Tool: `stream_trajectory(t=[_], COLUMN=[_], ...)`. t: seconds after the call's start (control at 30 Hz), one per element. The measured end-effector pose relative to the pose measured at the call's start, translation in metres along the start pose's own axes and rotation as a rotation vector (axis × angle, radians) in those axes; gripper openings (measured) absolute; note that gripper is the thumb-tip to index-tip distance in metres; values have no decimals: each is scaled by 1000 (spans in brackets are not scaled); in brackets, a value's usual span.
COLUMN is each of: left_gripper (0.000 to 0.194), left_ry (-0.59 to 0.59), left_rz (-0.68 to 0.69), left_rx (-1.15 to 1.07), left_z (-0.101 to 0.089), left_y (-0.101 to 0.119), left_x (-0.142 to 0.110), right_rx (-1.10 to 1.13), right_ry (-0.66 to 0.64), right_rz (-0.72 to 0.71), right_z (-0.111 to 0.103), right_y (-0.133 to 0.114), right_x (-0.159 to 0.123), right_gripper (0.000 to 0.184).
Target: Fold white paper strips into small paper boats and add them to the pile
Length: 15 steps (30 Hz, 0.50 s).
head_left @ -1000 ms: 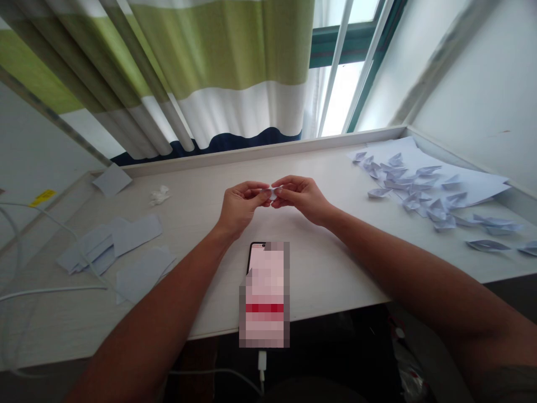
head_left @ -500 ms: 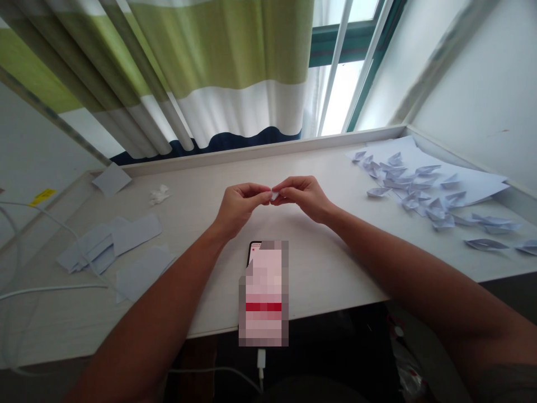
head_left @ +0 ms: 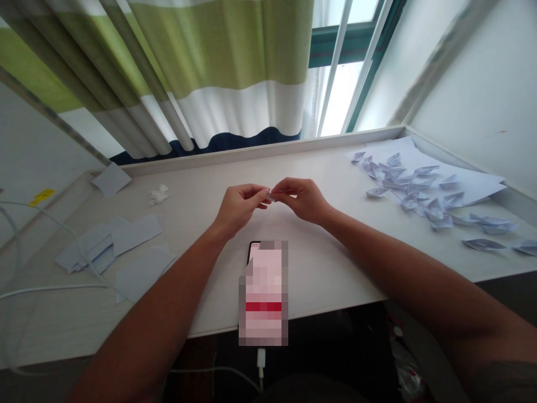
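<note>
My left hand (head_left: 240, 206) and my right hand (head_left: 302, 198) meet fingertip to fingertip above the middle of the white desk (head_left: 335, 263). Between them they pinch a small folded piece of white paper (head_left: 273, 195), mostly hidden by the fingers. Both hands are closed in a pinch. A phone (head_left: 264, 285) lies flat on the desk just below my hands, plugged into a cable at its near end.
Several small folded paper boats (head_left: 419, 190) are scattered on white sheets at the right. Cut paper rectangles (head_left: 121, 246) lie at the left, with a crumpled scrap (head_left: 159, 195) and a white cable (head_left: 46, 290). A striped curtain (head_left: 188, 73) and window stand behind the desk.
My hands have shifted slightly and pinched closer together on the paper; less of it shows between the fingers than a second ago.
</note>
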State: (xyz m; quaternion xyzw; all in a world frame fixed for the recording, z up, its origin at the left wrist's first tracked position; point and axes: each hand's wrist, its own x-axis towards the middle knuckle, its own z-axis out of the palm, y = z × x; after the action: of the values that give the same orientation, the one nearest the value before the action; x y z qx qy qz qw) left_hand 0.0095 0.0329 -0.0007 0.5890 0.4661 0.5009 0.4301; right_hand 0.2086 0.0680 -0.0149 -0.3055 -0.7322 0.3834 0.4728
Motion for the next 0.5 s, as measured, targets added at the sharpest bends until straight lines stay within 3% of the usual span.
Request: stream_trajectory(t=[0.2,0.37,0.5], left_gripper=[27,22,21], left_ry=[-98,109,171], left_rz=[133,345,467], left_rx=[195,435,498], left_z=[-3,-2,1], left_y=[0,0,-5], left_x=[-3,-6,-5], right_rx=[-80,43,318], right_ry=[26,153,63], right_rz=[-31,170,282], right_z=[1,6,9], right_y=[0,-5,-8], right_x=[0,-1,-1], right_gripper=[41,56,61])
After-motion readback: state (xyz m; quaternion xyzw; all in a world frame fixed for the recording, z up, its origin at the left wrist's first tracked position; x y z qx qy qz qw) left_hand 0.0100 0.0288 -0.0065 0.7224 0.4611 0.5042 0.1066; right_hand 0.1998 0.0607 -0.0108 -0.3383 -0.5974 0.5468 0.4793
